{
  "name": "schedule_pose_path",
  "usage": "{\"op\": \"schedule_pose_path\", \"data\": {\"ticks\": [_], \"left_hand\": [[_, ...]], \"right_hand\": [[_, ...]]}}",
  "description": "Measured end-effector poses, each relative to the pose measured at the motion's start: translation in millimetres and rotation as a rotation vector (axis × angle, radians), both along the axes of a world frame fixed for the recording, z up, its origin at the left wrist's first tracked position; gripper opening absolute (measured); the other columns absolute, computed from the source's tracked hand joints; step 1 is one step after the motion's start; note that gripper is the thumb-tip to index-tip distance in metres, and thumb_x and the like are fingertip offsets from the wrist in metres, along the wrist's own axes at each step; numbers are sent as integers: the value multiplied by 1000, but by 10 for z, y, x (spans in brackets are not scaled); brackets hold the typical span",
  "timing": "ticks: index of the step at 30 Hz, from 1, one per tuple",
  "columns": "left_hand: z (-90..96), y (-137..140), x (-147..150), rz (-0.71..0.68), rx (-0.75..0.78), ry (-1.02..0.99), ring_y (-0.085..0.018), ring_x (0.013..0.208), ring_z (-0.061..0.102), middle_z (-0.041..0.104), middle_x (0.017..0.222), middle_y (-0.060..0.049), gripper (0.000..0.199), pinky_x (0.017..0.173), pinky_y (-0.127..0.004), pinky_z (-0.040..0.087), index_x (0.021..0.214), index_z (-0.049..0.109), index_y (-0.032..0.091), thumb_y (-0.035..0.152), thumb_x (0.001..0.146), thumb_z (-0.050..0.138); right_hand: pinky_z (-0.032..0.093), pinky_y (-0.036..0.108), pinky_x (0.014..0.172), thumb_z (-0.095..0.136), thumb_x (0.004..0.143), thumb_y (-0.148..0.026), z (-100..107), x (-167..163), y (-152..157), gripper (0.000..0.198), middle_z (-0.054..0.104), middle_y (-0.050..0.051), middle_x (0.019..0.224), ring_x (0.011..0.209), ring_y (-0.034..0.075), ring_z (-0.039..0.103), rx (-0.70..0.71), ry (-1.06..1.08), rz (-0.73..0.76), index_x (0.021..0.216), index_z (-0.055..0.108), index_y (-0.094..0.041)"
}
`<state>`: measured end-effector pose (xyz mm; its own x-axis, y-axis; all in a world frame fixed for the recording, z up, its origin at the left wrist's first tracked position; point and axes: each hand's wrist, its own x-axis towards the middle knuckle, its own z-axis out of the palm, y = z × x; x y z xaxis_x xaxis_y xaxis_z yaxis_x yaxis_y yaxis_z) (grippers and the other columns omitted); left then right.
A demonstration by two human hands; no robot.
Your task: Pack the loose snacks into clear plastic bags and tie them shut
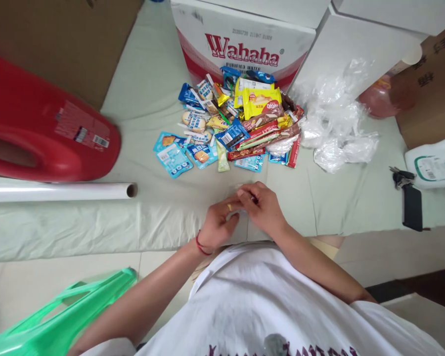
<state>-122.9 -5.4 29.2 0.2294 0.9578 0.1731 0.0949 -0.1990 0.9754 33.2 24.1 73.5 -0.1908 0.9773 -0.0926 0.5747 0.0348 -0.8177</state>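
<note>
My left hand [221, 221], with a ring and a red wrist cord, meets my right hand [262, 207] near the table's front edge. Both have their fingers curled inward, the fingertips touching. A bit of something clear and shiny shows around the fingertips, and a small dark spot sits under the right fingers; what they grip is too small and covered to name. Just beyond lies a heap of wrapped snacks: light-blue packets [175, 159], a yellow packet [262, 102], a dark-blue packet [232, 134] and red-brown bars [259, 132].
Clear plastic bags [333, 123] are piled right of the snacks, before a Wahaha carton [244, 44]. At left are a red jug [77, 133] and a white roll [59, 192]. Keys [401, 177], a black case [412, 207] and a white bottle [435, 163] lie right. A green bag [59, 316] hangs low left.
</note>
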Motion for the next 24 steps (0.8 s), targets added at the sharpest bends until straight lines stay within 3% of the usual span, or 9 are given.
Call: {"op": "schedule_pose_path", "data": {"ticks": [3,5,7,10,12,15,17,19,24], "left_hand": [[-20,56,-121,283,-226,-352,-21,86,76,79,87,-4,23,84,-37,60,86,78,22,13,79,59],[26,80,-149,422,-150,-368,-19,87,73,77,85,-2,17,88,-34,58,82,76,22,12,81,62],[109,92,-145,346,24,-264,-20,102,72,77,98,-4,18,97,-36,55,90,78,23,16,89,62],[191,102,-115,21,199,-40,-24,125,66,75,124,-11,33,110,-43,51,123,74,22,27,103,48],[159,105,-102,-115,243,158,-24,137,59,69,140,-14,45,118,-45,45,143,62,20,31,108,36],[23,84,-101,-224,319,456,-24,152,43,52,159,-15,55,126,-49,32,158,45,19,36,109,26],[-52,43,-89,-257,394,599,-28,158,33,42,166,-17,60,129,-54,23,160,41,17,45,108,30],[-85,-7,-50,-243,441,710,-33,160,28,37,168,-20,68,129,-59,19,161,40,16,55,105,41],[-97,17,100,-133,454,931,-40,155,36,39,165,-26,65,122,-61,31,156,45,14,42,100,59]], "right_hand": [[51,31,78,54,103,-43,43,-34,-166,38,63,8,106,91,20,64,58,-201,117,130,70,-22],[52,34,82,56,103,-39,34,-98,-254,40,62,10,115,102,24,61,115,-374,176,137,65,-23],[51,39,86,57,102,-32,-6,-170,-319,39,62,13,118,108,28,57,177,-523,216,138,64,-21],[51,45,87,52,103,-26,-107,-208,-413,36,63,17,119,106,31,55,226,-636,225,135,65,-17],[51,49,88,52,103,-25,-180,-139,-497,33,64,19,122,106,32,55,268,-642,267,130,69,-18],[49,55,104,63,98,-27,-267,116,-656,31,59,16,141,127,35,51,337,-549,429,127,73,-23],[44,58,113,68,95,-30,-292,340,-751,33,53,13,153,139,36,44,325,-430,502,127,73,-25],[46,57,113,66,96,-29,-285,557,-812,29,58,11,149,140,34,46,279,-272,472,124,74,-26],[50,50,105,61,101,-25,-198,915,-789,19,77,6,106,113,26,64,171,45,103,108,77,-30]]}}
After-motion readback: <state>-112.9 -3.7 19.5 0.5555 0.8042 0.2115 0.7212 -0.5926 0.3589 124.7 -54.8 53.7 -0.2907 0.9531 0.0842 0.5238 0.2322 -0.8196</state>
